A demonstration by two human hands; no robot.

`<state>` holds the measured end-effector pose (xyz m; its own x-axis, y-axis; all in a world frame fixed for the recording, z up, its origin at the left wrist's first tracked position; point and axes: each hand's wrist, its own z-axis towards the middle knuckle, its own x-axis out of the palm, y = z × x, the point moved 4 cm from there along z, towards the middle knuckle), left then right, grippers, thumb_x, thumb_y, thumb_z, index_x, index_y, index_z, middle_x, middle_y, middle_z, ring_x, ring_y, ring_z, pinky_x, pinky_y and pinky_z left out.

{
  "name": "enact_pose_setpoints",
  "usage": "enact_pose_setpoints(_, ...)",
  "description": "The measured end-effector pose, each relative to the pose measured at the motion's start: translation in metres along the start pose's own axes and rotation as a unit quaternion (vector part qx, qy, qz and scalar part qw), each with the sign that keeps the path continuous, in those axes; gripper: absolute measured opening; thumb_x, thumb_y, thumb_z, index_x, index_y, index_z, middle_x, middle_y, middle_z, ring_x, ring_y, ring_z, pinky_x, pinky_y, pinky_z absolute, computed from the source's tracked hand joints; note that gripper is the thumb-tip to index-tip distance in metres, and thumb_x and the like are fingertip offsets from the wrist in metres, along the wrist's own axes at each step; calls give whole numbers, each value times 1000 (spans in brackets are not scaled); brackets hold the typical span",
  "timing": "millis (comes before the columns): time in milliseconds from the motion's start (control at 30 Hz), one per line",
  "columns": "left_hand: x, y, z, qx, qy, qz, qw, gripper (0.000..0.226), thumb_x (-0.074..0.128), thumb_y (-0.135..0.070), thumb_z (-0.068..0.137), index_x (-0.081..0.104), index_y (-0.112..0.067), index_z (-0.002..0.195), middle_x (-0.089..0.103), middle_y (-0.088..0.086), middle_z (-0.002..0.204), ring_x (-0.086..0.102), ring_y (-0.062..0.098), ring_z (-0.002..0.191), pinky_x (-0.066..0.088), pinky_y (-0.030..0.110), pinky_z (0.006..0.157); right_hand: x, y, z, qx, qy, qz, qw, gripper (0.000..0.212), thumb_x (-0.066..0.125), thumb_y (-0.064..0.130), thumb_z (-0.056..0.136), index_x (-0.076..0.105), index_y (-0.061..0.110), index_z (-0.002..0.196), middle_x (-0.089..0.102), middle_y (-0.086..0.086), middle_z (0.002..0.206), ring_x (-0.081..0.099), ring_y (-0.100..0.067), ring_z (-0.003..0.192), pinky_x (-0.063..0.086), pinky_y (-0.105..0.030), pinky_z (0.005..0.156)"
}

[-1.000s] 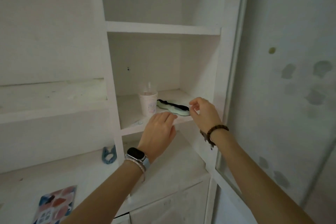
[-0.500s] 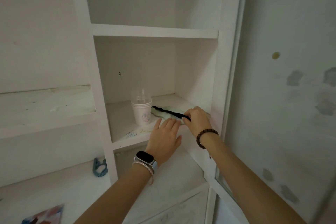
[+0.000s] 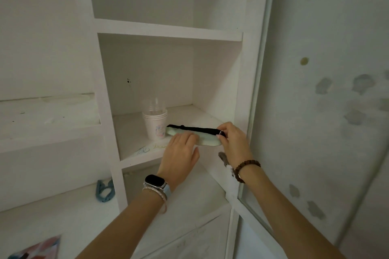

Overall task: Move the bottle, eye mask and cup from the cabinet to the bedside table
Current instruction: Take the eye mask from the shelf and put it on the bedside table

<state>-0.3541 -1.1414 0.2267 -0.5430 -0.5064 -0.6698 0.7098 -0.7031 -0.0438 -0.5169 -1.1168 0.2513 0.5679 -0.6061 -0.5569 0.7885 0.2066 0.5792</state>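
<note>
A pale green eye mask [image 3: 207,139] with a black strap lies on the white cabinet shelf [image 3: 134,143]. My right hand [image 3: 234,142] pinches the mask's right end at the strap. My left hand [image 3: 181,153] lies over the mask's front edge with straight fingers. Left of the mask stands a white paper cup [image 3: 155,126], stacked with clear plastic cups inside it. No bottle is in view.
The shelf compartment has a shelf board [image 3: 168,31] above and a side wall on the right. The cabinet's glass door [image 3: 259,90] stands open on the right. A blue clip [image 3: 104,192] and a colourful card [image 3: 37,248] lie on the lower ledge at left.
Both hands reached into the shelf. My right hand closed on the mask's right end and my left hand came down onto its front edge. The camera moved nearer.
</note>
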Motion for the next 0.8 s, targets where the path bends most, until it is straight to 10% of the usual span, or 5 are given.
enact_pose_setpoints(333, -4, -1, -1, -82, -71, -34, 994, 31, 58, -1, 81, 57, -4, 112, 53, 13, 115, 56, 27, 89, 50, 37, 73, -28, -35, -46, 58, -17, 60, 996, 25, 58, -8, 90, 67, 3, 110, 52, -13, 107, 60, 8, 69, 47, -2, 58)
enact_pose_setpoints(800, -19, 5, -9, -122, -68, -72, 988, 26, 58, 8, 82, 62, -3, 106, 60, 15, 93, 56, 31, 85, 50, 42, 70, -30, -33, -67, 95, -37, 146, 984, 15, 59, -3, 90, 62, 12, 88, 68, -13, 84, 59, -15, 65, 48, -9, 56)
